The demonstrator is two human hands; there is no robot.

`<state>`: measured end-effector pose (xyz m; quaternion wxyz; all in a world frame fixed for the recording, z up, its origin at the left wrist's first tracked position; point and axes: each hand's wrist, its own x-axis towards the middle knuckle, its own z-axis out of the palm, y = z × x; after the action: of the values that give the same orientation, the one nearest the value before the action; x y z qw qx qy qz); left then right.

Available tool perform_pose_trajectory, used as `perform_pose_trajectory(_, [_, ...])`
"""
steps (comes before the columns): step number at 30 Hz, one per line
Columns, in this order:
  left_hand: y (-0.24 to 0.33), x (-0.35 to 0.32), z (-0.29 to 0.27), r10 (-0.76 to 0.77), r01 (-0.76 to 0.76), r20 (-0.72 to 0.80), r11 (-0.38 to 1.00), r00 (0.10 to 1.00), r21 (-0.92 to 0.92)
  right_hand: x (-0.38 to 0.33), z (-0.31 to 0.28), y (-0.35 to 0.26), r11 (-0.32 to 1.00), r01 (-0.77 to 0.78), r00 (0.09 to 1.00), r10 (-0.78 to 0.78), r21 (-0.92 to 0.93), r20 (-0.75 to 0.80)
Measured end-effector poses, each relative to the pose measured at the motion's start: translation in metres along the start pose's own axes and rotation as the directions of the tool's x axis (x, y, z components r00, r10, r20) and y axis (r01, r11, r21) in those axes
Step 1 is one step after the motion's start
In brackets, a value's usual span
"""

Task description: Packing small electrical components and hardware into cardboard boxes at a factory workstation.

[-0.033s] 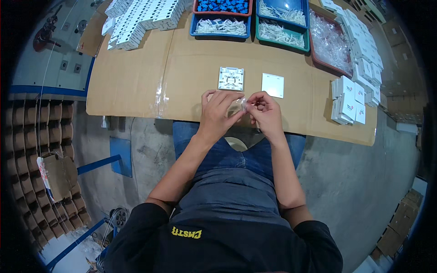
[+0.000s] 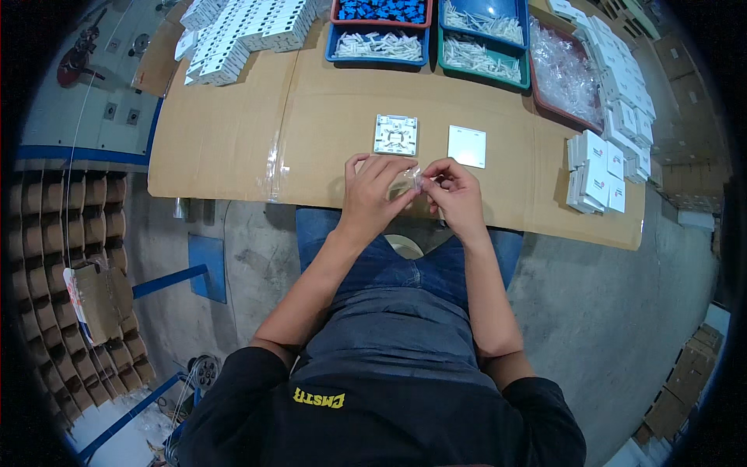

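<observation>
In the head view, the left hand point(image 2: 373, 191) and the right hand point(image 2: 455, 191) meet over the near edge of a cardboard-covered table point(image 2: 226, 140). Between them is a small clear plastic bag point(image 2: 405, 182). The left thumb and fingers grasp one side of it, and the right thumb and forefinger pinch the other. The fingers hide much of the bag, and what it contains is too small to tell.

Just beyond the left fingertips lies a square white faceplate frame point(image 2: 395, 135) with its inner structure facing up; apart from it, beyond the right hand, lies a flat white cover plate point(image 2: 467, 146).

Trays crowd the far edge: a red tray point(image 2: 381, 24) of blue pieces above a blue tray point(image 2: 426, 56) of white plugs, then another blue tray point(image 2: 524, 23) and a green tray point(image 2: 482, 79), both with slender white pieces. Just right of these, a reddish tray point(image 2: 568, 118) is heaped with clear bags point(image 2: 562, 70). Rows of white blocks point(image 2: 249, 35) take up the far left corner. White boxes point(image 2: 618, 74) pile along the right side, with a smaller stack point(image 2: 595, 175) nearer the person. To the left of the table, on the floor side, stands a cardboard divider grid point(image 2: 48, 249) with a carton point(image 2: 109, 303) in front.
</observation>
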<state>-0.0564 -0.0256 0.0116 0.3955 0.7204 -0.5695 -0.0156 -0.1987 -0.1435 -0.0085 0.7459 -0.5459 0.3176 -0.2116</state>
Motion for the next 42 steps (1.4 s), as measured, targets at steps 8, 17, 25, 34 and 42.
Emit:
perform_pose_trajectory(8, [-0.004,-0.006,0.005,0.006,-0.005,0.054,1.000,0.999,-0.012,0.003,-0.003,0.000,0.987,0.045,0.998,-0.037,-0.154,0.054])
perform_pose_trajectory(17, [-0.005,-0.006,0.010,0.008,-0.009,0.042,1.000,0.999,0.005,0.002,-0.004,-0.002,0.969,-0.067,0.998,0.069,-0.238,-0.002])
perform_pose_trajectory(25, [-0.005,-0.004,0.007,-0.091,0.088,-0.023,0.993,0.996,-0.084,-0.002,0.000,-0.015,0.993,-0.070,0.995,0.076,-0.097,0.059])
perform_pose_trajectory(34, [0.005,0.000,0.004,-0.387,0.316,0.106,0.532,0.916,-0.786,0.000,0.002,-0.007,0.991,-0.133,0.984,0.133,-0.008,0.119])
perform_pose_trajectory(42, [0.012,0.000,0.001,-0.395,0.297,0.200,0.201,0.897,-0.934,0.003,0.011,0.014,0.733,-0.385,0.892,0.140,0.561,0.430])
